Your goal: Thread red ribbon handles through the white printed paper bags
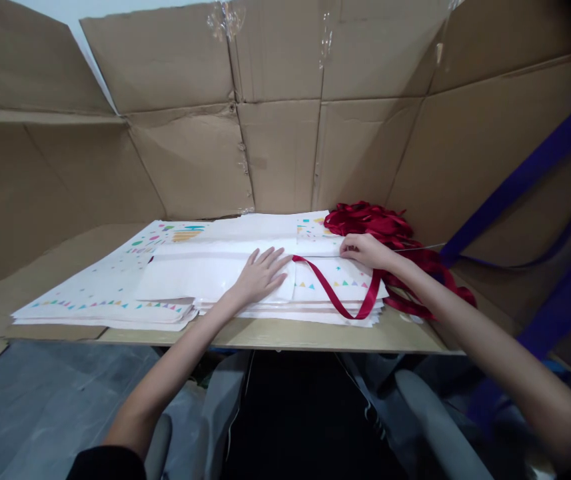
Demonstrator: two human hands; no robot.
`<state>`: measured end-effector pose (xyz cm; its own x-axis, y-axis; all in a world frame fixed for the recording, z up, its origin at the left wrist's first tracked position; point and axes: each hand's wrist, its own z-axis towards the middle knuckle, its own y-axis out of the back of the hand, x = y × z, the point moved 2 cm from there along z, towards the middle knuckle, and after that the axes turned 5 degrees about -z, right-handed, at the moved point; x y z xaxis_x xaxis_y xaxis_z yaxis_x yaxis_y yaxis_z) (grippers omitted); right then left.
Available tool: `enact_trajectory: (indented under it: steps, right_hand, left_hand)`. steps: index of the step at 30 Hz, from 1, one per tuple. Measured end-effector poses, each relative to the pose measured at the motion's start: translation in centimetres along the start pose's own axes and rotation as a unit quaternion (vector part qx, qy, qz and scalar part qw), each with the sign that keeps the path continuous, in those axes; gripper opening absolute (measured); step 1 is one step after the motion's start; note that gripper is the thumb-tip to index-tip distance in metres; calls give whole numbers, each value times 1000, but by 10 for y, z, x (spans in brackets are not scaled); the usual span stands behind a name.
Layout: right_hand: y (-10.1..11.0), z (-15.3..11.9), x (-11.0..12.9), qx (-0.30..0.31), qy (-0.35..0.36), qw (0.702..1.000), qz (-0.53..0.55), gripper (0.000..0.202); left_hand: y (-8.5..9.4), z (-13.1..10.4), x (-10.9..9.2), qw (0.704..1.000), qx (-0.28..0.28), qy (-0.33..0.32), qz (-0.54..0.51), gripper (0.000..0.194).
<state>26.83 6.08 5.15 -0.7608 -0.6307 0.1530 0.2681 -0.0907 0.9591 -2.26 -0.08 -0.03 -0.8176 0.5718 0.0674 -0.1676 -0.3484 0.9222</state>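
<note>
My left hand (263, 275) lies flat with fingers spread on a white sheet-like piece (180, 273) at the top of a stack. My right hand (365, 250) is closed in a pinch at the right end of its folded strip (315, 247). A thin pale rod (428, 247) shows beyond the right wrist, in line with the pinching fingers, which partly hide it. A red ribbon (332, 297) emerges by my left fingertips, loops down over the stack and rises behind my right forearm.
Printed white sheets with coloured triangles (90, 287) are stacked at the left. A heap of red ribbon (370, 220) lies behind my right hand. Cardboard walls (280, 153) enclose the table (275, 339). Blue-purple straps (525, 187) hang at the right.
</note>
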Motion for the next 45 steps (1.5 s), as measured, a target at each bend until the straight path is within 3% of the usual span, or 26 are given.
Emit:
enact_trajectory:
  steps: [3,7,10,12,15,20,23,26,31,34,36,40,43,45]
  right_hand:
    - [-15,11,19,-18,15,999,-34,19]
    - [-35,38,62,-61,30,996,-66,19]
    - [-42,57,89,-57,40,995,-66,20]
    - [-42,63,94,-49,38,996,-58,20]
    - [-34,55,77,-40,19,998,-51,17]
    - [-7,8,5,-33,-69,995,-71,14]
    - [3,-11,-21,-31,-93,993,-61,16]
    - [-2,-4,-7,-31,-79,995,-56,16]
    - [-29,44,59,-36,8,998,-60,19]
    - [-34,58,75,-32,31,998,-45,16]
    - [-30,54,67,-17,24,999,-25,14]
    - [-15,28,23,6,-23,1000,3,15]
    - [-7,11,-5,7,-29,999,13,16]
    - [-8,8,-10,3,-25,1000,20,16]
  left_hand:
    - [-1,0,0,1000,2,-6,11,49]
    - [-1,0,-3,1000,-4,-9,18,48]
    - [-1,-1,-3,1000,-1,-7,23,49]
    - [-1,-2,-2,1000,8,-8,23,49]
    - [-1,-3,0,1000,14,-4,10,53]
    - [-6,-3,3,999,-10,53,-3,78]
    - [-9,-2,1,999,-13,48,14,77]
    - [-10,-1,-2,999,-17,41,27,75]
    - [-11,-2,-4,999,-21,40,24,74]
    - [-10,-2,-4,999,-18,42,15,74]
    - [-6,-2,-3,999,-5,47,6,75]
    - [9,-2,10,998,39,50,-29,69]
    - [18,-3,28,996,32,75,-23,57]
    - [17,-5,38,995,25,96,-11,59]
